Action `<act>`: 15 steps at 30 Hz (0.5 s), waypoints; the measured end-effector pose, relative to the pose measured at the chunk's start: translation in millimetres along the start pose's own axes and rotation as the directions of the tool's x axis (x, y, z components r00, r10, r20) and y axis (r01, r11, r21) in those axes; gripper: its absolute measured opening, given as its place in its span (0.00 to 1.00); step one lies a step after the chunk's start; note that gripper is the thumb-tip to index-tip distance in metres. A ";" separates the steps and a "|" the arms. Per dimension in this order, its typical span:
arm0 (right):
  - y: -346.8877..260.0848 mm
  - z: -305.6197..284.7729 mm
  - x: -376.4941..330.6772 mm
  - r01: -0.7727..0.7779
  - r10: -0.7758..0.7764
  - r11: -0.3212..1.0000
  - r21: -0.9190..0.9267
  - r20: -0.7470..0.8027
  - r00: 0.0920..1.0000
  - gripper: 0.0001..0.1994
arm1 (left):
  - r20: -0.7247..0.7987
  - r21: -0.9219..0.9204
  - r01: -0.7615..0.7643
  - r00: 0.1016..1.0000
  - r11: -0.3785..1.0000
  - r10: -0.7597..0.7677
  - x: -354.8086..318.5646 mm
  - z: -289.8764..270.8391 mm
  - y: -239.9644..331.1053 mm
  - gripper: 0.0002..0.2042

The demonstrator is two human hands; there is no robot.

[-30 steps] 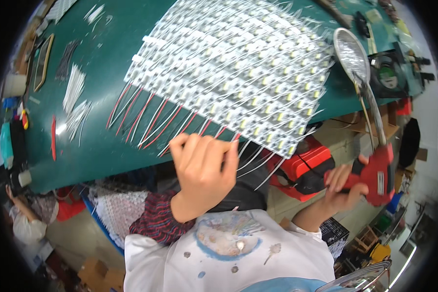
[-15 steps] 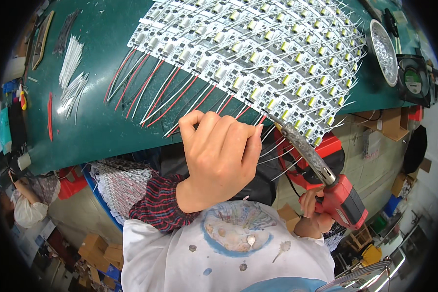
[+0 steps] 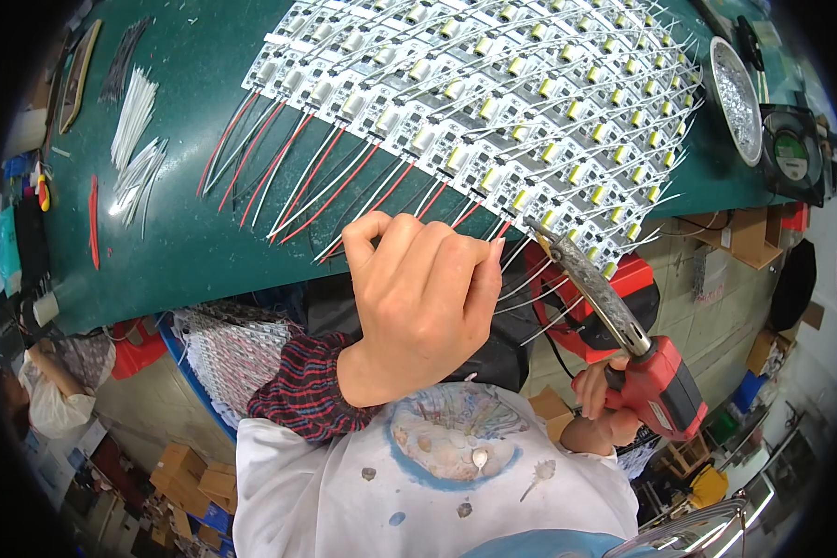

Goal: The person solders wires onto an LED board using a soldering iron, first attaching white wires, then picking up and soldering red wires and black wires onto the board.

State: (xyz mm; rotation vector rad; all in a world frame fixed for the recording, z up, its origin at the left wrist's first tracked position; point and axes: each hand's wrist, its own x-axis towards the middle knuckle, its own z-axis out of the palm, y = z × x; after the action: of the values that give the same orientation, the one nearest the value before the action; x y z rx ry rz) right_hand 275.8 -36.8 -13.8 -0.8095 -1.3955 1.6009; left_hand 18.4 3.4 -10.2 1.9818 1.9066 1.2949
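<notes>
Left hand [image 3: 423, 290] pinches red wire [image 3: 505, 229] between fingers; right hand [image 3: 590, 392] clamps fingers round a soldering iron [image 3: 627, 326] — tip at left thumb's two o'clock: a slip could burn.

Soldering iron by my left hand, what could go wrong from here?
If hot, the soldering iron could burn your left hand, since its thumb is close to the iron's tip. A slip might mark the circuit boards, whose edge is right at that tip. The loose white wires beside the iron could snag or scorch.
</notes>
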 end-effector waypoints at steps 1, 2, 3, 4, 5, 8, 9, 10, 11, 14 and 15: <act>-0.4 1.3 -2.3 -0.027 0.027 1.000 0.000 -0.036 0.999 0.38 | 0.002 0.000 0.002 1.000 1.000 -0.002 -0.2 0.2 0.2 0.09; -0.5 1.9 -4.0 -0.054 0.054 0.999 0.003 -0.071 0.996 0.38 | 0.003 -0.001 -0.002 1.000 1.000 0.002 -0.3 0.6 0.4 0.09; -0.3 1.7 -4.7 -0.051 0.051 0.999 0.004 -0.074 0.996 0.38 | 0.003 0.003 -0.006 1.000 1.000 0.006 -0.4 1.1 0.5 0.09; -0.1 1.1 -5.5 -0.059 0.058 0.998 0.001 -0.077 0.995 0.38 | 0.004 0.007 -0.010 1.000 1.000 0.010 -0.5 1.4 0.9 0.09; -0.7 1.1 -5.5 -0.066 0.066 0.998 -0.002 -0.079 0.995 0.38 | 0.004 0.007 -0.014 1.000 1.000 0.013 0.0 0.1 1.8 0.09; -4.3 4.3 -5.7 -0.074 0.081 0.995 0.065 -0.122 0.989 0.39 | 0.058 0.008 0.024 0.998 1.000 -0.024 -0.2 -3.2 4.8 0.08; -5.8 2.8 -6.1 -0.070 0.078 0.995 0.065 -0.126 0.989 0.39 | 0.012 -0.030 0.051 0.999 0.998 -0.050 -0.4 -3.1 4.9 0.07; -7.5 -0.3 -6.7 -0.045 0.055 0.996 0.081 -0.125 0.991 0.39 | -0.033 -0.071 0.076 0.996 0.995 -0.078 -0.8 -3.3 4.9 0.07; -6.1 -3.5 -7.5 -0.021 0.033 0.994 0.103 -0.119 0.992 0.39 | 0.001 -0.075 0.142 0.990 0.987 -0.142 -4.1 -9.1 7.5 0.07; -7.3 -8.3 -20.1 -0.006 0.036 0.984 0.178 -0.164 0.986 0.38 | 0.036 -0.083 0.005 0.999 0.997 -0.002 1.8 -9.8 14.8 0.08; -6.3 -9.3 -21.4 -0.004 0.035 0.984 0.178 -0.167 0.985 0.38 | 0.047 -0.082 -0.007 0.999 0.997 0.011 -0.1 -3.2 16.5 0.08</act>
State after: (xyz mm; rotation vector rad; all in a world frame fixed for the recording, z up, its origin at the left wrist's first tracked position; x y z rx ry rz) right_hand 294.5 -51.8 -10.4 -0.8344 -1.1111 1.6053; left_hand 29.1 -1.6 1.6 1.9652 1.7966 1.2942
